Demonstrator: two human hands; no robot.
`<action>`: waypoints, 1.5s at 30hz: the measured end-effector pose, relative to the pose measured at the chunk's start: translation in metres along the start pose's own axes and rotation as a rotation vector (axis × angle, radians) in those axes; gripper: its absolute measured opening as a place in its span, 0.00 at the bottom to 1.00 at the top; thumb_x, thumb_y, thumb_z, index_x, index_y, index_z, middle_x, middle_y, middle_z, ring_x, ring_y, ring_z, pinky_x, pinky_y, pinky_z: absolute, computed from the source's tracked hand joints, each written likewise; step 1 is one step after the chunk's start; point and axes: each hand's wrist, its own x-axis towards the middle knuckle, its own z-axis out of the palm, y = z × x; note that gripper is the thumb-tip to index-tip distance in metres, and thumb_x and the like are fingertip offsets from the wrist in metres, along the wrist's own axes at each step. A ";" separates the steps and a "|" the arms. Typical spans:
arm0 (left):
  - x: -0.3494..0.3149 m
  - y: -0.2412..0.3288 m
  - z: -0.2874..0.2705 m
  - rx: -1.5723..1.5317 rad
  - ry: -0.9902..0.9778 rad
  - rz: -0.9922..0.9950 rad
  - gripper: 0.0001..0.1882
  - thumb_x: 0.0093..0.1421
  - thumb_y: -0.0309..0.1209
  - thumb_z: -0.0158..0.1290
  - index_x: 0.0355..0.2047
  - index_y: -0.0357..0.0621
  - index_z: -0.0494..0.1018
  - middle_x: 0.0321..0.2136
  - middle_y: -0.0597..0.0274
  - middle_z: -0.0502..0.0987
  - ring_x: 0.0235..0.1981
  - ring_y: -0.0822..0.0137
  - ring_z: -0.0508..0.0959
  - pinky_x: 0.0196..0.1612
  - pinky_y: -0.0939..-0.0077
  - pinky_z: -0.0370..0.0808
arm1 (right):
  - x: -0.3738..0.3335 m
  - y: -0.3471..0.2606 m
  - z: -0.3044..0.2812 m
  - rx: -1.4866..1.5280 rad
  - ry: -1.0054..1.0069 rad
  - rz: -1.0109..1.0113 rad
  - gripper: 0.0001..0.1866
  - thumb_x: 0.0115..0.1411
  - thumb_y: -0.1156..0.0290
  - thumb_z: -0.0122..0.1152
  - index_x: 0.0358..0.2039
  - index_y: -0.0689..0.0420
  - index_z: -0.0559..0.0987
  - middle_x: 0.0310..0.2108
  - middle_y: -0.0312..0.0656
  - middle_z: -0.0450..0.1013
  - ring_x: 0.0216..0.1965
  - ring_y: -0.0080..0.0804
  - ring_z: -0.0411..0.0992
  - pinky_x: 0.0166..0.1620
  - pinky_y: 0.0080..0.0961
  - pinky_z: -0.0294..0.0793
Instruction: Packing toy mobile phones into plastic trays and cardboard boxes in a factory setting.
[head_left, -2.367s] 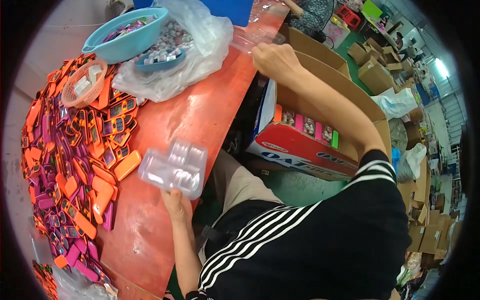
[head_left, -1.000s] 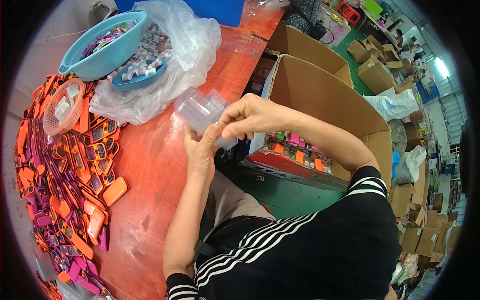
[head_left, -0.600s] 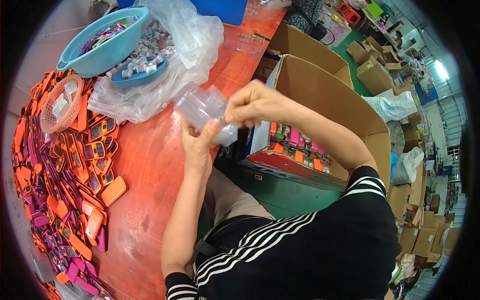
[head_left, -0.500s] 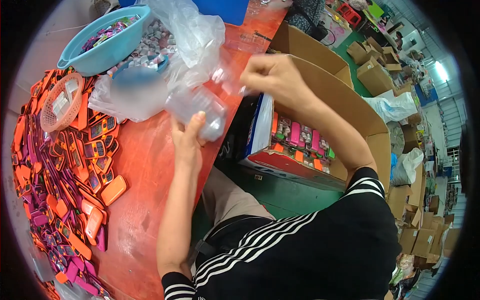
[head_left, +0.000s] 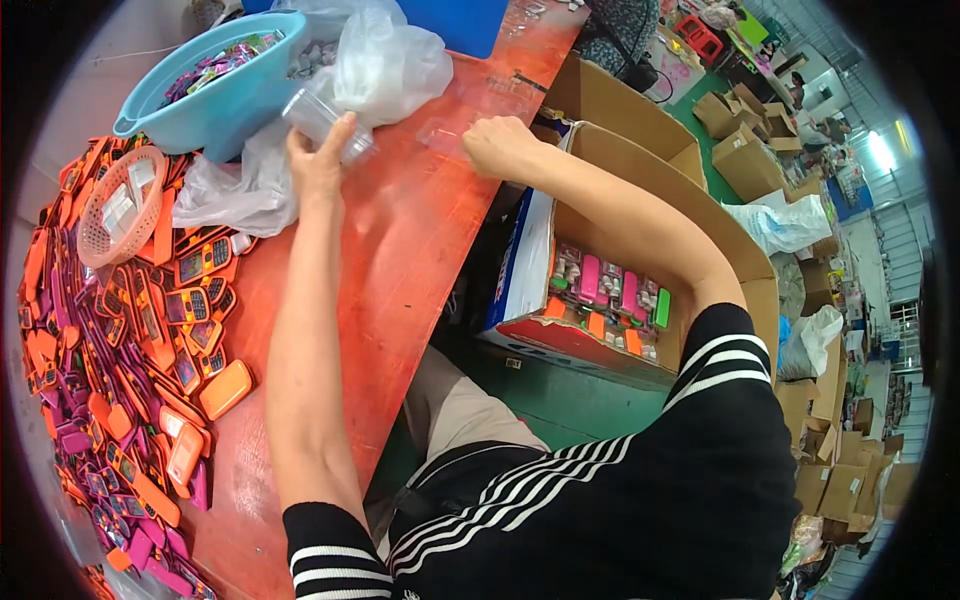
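My left hand (head_left: pixel 318 165) is closed around a clear plastic container (head_left: pixel 312 112), raised over the far side of the red table (head_left: pixel 330 310). The container is tilted and blurred toward its lower end. My right hand (head_left: pixel 500 146) is curled into a fist above the table's right edge, its fingertips turned away from view. Beside its knuckles is a thin clear plastic piece (head_left: pixel 440 132); whether the fingers grip it is hidden. A crumpled translucent plastic bag (head_left: pixel 390 65) sits just beyond the container.
A pile of orange and purple toy phones (head_left: pixel 140 330) covers the table's left side, with a pink basket (head_left: pixel 97 217) on it. Behind stands a blue basin (head_left: pixel 225 110) of small colourful packets. An open carton (head_left: pixel 590 345) at the right holds packed colourful items.
My left hand has moved left and farther away with the clear container. My right fist has shifted slightly left and lower. The plastic bags lie differently, and the small grey-white pieces are mostly hidden.
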 end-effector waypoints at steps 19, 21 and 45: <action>-0.188 0.034 -0.021 -0.404 -0.188 -0.280 0.34 0.48 0.35 0.62 0.52 0.45 0.56 0.44 0.59 0.67 0.43 0.64 0.72 0.39 0.70 0.74 | -0.106 -0.110 -0.048 1.255 -0.047 -0.231 0.14 0.47 0.63 0.68 0.27 0.61 0.79 0.18 0.35 0.72 0.20 0.17 0.67 0.23 0.17 0.66; -0.200 0.040 -0.020 -0.427 -0.183 -0.298 0.37 0.47 0.37 0.63 0.53 0.45 0.55 0.45 0.60 0.67 0.44 0.64 0.71 0.42 0.69 0.72 | -0.113 -0.109 -0.054 1.377 -0.214 -0.157 0.13 0.48 0.63 0.67 0.26 0.60 0.79 0.18 0.33 0.71 0.19 0.16 0.66 0.22 0.16 0.64; -0.248 0.049 -0.083 -0.363 -0.016 -0.283 0.44 0.46 0.38 0.63 0.58 0.48 0.50 0.51 0.58 0.62 0.51 0.60 0.67 0.48 0.61 0.72 | -0.074 -0.115 -0.025 0.319 0.242 -0.184 0.18 0.50 0.56 0.57 0.19 0.61 0.76 0.20 0.48 0.73 0.24 0.45 0.73 0.25 0.37 0.71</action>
